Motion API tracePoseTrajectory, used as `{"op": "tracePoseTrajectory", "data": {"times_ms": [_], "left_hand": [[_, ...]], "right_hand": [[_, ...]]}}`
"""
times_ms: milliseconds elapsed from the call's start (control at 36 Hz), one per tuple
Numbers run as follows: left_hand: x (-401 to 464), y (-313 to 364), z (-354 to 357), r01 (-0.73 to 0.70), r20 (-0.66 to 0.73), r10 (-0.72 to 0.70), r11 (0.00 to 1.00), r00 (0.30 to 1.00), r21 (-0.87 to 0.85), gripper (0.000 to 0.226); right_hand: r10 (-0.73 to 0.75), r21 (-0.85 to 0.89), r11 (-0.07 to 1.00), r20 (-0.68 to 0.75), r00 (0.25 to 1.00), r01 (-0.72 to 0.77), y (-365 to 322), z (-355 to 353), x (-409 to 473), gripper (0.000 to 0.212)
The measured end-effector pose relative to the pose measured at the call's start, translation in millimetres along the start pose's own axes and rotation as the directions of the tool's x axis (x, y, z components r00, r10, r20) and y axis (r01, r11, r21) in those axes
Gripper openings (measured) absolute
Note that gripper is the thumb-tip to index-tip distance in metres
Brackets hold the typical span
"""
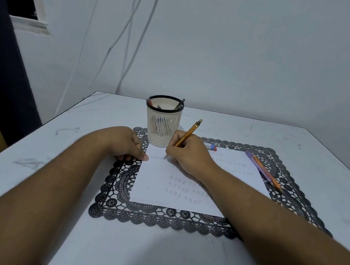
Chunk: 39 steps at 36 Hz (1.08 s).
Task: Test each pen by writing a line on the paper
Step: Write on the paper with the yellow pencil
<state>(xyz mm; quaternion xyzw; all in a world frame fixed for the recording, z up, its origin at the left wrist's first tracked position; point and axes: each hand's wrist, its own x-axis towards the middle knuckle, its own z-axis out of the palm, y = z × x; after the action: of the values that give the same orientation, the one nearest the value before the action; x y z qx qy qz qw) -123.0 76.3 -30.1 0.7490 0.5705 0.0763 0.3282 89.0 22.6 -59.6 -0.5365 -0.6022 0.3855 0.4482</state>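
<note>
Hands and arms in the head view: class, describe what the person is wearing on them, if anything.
Both forearms are bare from the frame's edge to the wrist: no sleeves show. The left hand and right hand wear no gloves, and no watch, bracelet or ring is visible. Short fingernails show on the left hand.

Black lace placemat (116,208) is being displayed on white table (258,131); blue-and-white eraser (210,146) is being kept on the mat; cables (128,38) are being hung against the wall (245,53).

So the paper (184,190) sits on a lace mat (159,218) in the middle of the counter (27,213). Pen cup (162,124) stands at the mat's far left corner with pens in it; two pens (263,168) lie along the paper's right edge, eraser (210,146) just behind the paper.
</note>
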Motion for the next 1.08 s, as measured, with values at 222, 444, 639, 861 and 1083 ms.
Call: {"op": "tracePoseTrajectory", "data": {"times_ms": [222, 444, 639, 861, 1083], "left_hand": [[-2.3, 0.4, 1.4, -0.006, -0.009, 0.006, 1.0, 1.0, -0.012, 0.034], [-11.9, 8.0, -12.7, 0.025, -0.174, -0.021, 1.0, 0.985, 0.019, 0.029], [-7.9, 34.1, -24.0, -0.094, -0.315, -0.012, 0.943, 0.949, -0.319, 0.126], [14.2, 33.2, 26.7, -0.256, -0.421, 0.037, 0.841, 0.906, -0.477, 0.14], [22.3, 33.3, 49.3, -0.422, -0.546, 0.142, 0.798, 0.826, -0.431, 0.113]], "right_hand": [[0.038, 0.29, 0.957, -0.124, 0.992, -0.001, 4.2, -13.9, 10.0, 0.019], [0.15, 0.343, 0.935, -0.142, 0.979, -0.093, 10.8, -21.2, 14.2, 0.017], [0.199, 0.327, 0.935, -0.166, 0.966, -0.137, 8.8, -16.6, 14.1, 0.015], [0.267, 0.486, 0.863, -0.208, 0.941, -0.137, -0.3, -19.5, 12.0, 0.037], [0.283, 0.512, 0.849, -0.237, 0.929, -0.127, -0.8, -19.4, 11.4, 0.044]]}}
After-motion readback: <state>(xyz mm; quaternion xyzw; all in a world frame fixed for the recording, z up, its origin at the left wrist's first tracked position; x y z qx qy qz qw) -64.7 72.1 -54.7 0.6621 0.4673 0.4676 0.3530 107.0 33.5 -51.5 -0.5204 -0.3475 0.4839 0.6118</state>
